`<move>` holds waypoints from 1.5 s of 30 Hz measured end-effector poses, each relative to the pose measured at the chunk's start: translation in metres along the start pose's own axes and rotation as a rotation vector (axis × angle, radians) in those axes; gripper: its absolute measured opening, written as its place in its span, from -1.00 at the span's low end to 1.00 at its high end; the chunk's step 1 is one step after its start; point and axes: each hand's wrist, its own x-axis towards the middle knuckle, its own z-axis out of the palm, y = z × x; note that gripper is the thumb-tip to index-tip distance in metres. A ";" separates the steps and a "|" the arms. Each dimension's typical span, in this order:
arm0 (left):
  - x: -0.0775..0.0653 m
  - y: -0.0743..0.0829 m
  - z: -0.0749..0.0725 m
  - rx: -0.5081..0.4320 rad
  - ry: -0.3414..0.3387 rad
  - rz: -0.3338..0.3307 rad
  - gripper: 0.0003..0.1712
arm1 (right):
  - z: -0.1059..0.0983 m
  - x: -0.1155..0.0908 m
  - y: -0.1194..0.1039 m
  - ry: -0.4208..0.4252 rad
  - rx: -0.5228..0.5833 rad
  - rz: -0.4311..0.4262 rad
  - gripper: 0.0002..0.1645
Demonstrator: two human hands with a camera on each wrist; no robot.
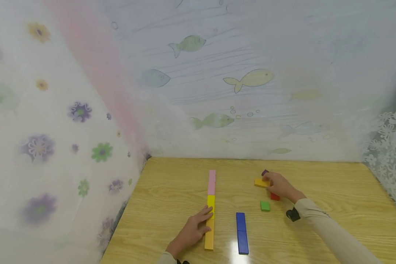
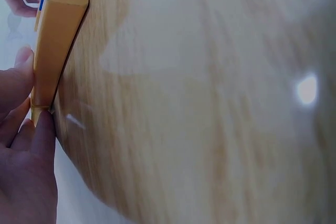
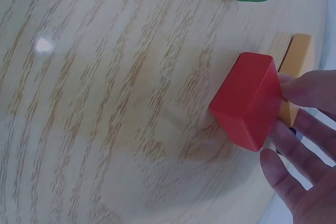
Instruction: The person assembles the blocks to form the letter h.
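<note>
A straight row of pink (image 1: 212,182), yellow (image 1: 211,201) and orange blocks (image 1: 209,240) runs away from me on the table. My left hand (image 1: 192,229) rests on this row, with fingertips over the yellow block and the thumb on the near orange one. In the left wrist view, fingers also touch the row's side close to a joint. Farther right, my right hand (image 1: 280,186) pinches another orange block (image 1: 261,183) between thumb and fingers. A red block (image 3: 247,100) lies beneath that hand, and a dark purple block (image 1: 265,172) shows just behind the fingers.
Two blue blocks (image 1: 242,233) lie end to end, right of the row. A green block (image 1: 265,206) sits nearer me than the red one. The wooden table (image 1: 171,183) meets a fish-printed curtain (image 1: 250,110) at its back edge and flowered cloth (image 1: 69,165) at left.
</note>
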 end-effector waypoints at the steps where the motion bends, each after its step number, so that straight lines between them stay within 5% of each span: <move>1: 0.000 0.000 0.000 -0.001 -0.001 -0.001 -0.46 | 0.000 0.000 0.000 -0.004 0.002 0.003 -0.68; 30: -0.002 -0.001 -0.001 0.005 -0.017 0.007 -0.43 | -0.007 -0.003 -0.013 0.008 0.106 0.004 -0.74; 45: 0.000 -0.001 -0.001 0.013 -0.015 0.004 -0.44 | -0.008 0.001 -0.046 0.042 0.095 -0.116 -0.75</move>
